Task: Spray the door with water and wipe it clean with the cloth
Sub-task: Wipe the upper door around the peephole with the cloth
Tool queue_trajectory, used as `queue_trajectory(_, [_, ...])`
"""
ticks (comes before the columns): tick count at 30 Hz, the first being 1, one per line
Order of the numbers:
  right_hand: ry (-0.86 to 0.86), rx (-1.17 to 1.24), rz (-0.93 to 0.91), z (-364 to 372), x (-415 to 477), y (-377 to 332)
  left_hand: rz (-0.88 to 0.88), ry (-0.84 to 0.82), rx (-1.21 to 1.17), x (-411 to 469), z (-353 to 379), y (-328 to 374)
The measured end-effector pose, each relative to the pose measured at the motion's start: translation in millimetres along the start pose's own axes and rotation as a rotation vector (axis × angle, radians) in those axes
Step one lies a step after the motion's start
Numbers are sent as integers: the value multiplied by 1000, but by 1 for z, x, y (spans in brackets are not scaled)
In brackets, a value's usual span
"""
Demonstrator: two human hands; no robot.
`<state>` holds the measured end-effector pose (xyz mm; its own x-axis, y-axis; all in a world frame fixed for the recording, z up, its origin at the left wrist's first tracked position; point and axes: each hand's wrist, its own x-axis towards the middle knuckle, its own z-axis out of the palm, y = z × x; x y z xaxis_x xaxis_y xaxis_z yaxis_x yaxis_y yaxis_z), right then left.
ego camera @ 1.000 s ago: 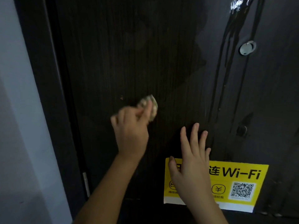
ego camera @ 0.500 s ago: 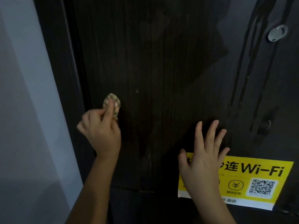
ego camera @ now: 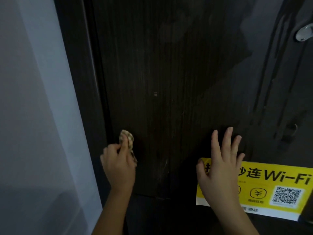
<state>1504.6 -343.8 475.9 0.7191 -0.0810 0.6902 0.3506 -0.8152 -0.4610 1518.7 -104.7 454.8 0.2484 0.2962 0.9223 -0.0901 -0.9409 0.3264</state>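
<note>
Two hands are up against the dark wood-grain door (ego camera: 169, 82) in our head view, the only view we have. Our left hand (ego camera: 118, 165) grips a small bunched checked cloth (ego camera: 127, 138), fingers curled round it, with one finger laid up along the wad and pressing it to the door. The cloth sits low on the panel, right by the door's left edge, just beside the dark frame (ego camera: 79, 82). To the left of the frame runs a pale wall (ego camera: 33, 99).

Our right hand (ego camera: 220, 170) holds nothing: its fingers are straight and spread, the palm laid flat against the door. Its heel and thumb overlap the upper left corner of a yellow Wi-Fi sticker (ego camera: 264, 189) with a QR code, while the fingertips reach onto bare wood above the sticker.

Wet streaks (ego camera: 274, 92) run down the right part of the door, and the wood there shows a lighter sheen than the darker patch in the middle. A round metal fitting (ego camera: 304, 33) sits at the upper right edge of the frame. We can make out a small dark fitting lower on the right side, too dim to identify.
</note>
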Motion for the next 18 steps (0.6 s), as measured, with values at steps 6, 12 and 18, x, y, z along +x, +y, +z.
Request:
queue_trajectory(6, [56,87,50,-5,-8,5,-86,122,-119,53,1,17])
queue_trajectory(12, [15,58,76,-1,-15,16,304,-86,-159,-16,15,37])
queue_trajectory(18, [-4,33,74,1,-17,17,197,-81,-191,-35,25,51])
